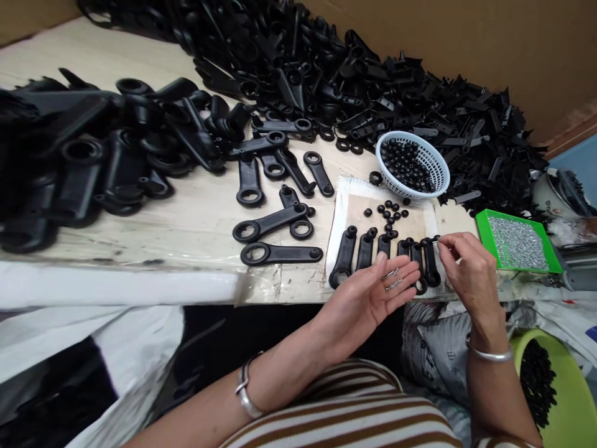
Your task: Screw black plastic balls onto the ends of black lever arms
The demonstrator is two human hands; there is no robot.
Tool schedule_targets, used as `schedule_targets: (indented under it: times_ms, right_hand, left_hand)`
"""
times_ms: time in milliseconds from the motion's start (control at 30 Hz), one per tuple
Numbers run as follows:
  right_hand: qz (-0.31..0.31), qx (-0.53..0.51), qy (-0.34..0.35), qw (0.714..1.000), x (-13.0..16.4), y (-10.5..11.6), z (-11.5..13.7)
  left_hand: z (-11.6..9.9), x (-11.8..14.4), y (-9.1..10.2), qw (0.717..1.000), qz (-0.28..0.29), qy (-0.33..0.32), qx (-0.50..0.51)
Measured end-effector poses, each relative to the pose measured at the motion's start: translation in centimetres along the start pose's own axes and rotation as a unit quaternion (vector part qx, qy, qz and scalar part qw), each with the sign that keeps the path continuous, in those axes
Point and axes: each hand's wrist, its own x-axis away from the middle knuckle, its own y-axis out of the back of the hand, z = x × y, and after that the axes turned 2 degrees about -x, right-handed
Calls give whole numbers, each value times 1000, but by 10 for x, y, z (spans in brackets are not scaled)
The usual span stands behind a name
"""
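My left hand lies palm up with its fingers stretched out. A few small silver metal pins rest loose across its fingers. Thumb and forefinger of my right hand pinch a thin silver pin at the knob end of the rightmost black crank handle. That handle belongs to a row of several on a white cloth pad, each with a ring at the near end and a small round knob at the far end. My left fingers partly cover the row's middle.
Loose black knobs lie behind the row, below a light-blue basket of knobs. A green tray of silver pins stands at right. Crank handles lie leftward; black parts are heaped behind. A yellow-green tub sits lower right.
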Motion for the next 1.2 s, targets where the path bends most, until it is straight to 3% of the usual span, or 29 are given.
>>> schedule_targets:
  times_ms: [433, 1200]
  right_hand:
    - [39, 56, 73, 995, -2, -6, -1]
    - [58, 23, 56, 996, -1, -3, 2]
  left_hand:
    - [-3, -1, 8, 1000, 14, -8, 4]
    - [-2, 1, 9, 1000, 25, -17, -10]
